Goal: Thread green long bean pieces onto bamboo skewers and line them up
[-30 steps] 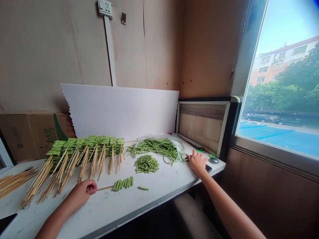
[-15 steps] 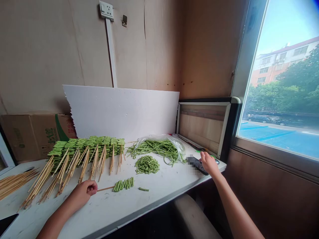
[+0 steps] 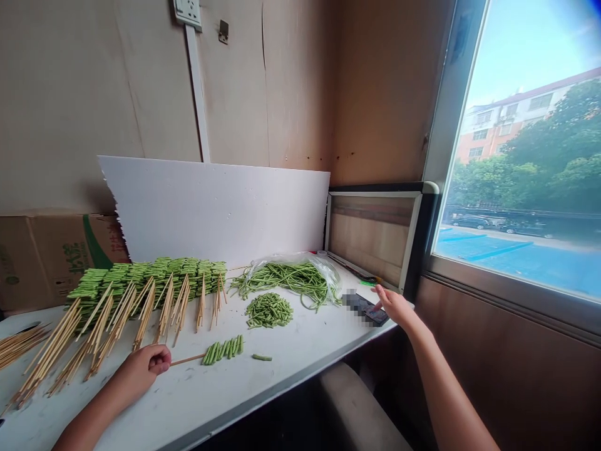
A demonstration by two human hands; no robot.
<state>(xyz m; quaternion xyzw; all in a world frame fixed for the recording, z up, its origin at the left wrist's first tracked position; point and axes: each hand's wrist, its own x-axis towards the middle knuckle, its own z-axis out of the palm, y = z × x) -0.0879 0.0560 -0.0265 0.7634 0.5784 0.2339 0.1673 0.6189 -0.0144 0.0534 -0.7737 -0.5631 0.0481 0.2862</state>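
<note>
My left hand (image 3: pixel 149 364) is closed around the bare end of a wooden skewer (image 3: pixel 186 360). Cut green bean pieces (image 3: pixel 223 349) are threaded side by side along its far part, close above the table. One loose bean piece (image 3: pixel 261 357) lies just right of them. Over at the table's right end, my right hand (image 3: pixel 392 304) hangs over a dark smartphone (image 3: pixel 370 311), fingers apart, with a finger at or just above its screen. Part of the phone is blurred out. Behind the skewer sits a heap of cut bean pieces (image 3: pixel 269 310).
Finished bean skewers (image 3: pixel 150 272) are stacked at the back left, sticks pointing forward. Bare skewers (image 3: pixel 19 346) lie at the far left. Long beans (image 3: pixel 291 280) spill from a clear plastic bag. A white foam board (image 3: pixel 220 210) and a framed panel (image 3: pixel 373 235) stand behind.
The view has turned slightly right. My right hand has come lower over the phone, a finger now reaching its screen. My left hand still holds the skewer.
</note>
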